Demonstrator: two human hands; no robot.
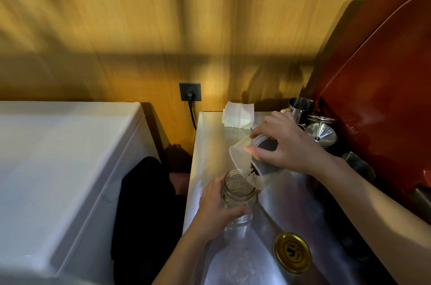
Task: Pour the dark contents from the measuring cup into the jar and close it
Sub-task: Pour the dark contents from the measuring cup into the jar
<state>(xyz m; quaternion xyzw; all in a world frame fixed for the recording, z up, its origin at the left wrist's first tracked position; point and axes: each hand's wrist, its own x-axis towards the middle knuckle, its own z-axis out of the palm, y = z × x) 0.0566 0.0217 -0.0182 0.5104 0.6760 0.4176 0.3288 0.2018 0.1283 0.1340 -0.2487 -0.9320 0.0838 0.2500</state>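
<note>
Now my left hand wraps the jar near the counter's left edge so it stays put, while my right hand pinches the tipped measuring cup over its mouth; the lid waits nearby.

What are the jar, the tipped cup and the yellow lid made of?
The jar looks like clear glass, with raised lettering and bright glints. The cup seems cloudy, see-through plastic; dark grounds show through it. The lid looks like gold-coloured metal, shiny, with a dark print.
</note>
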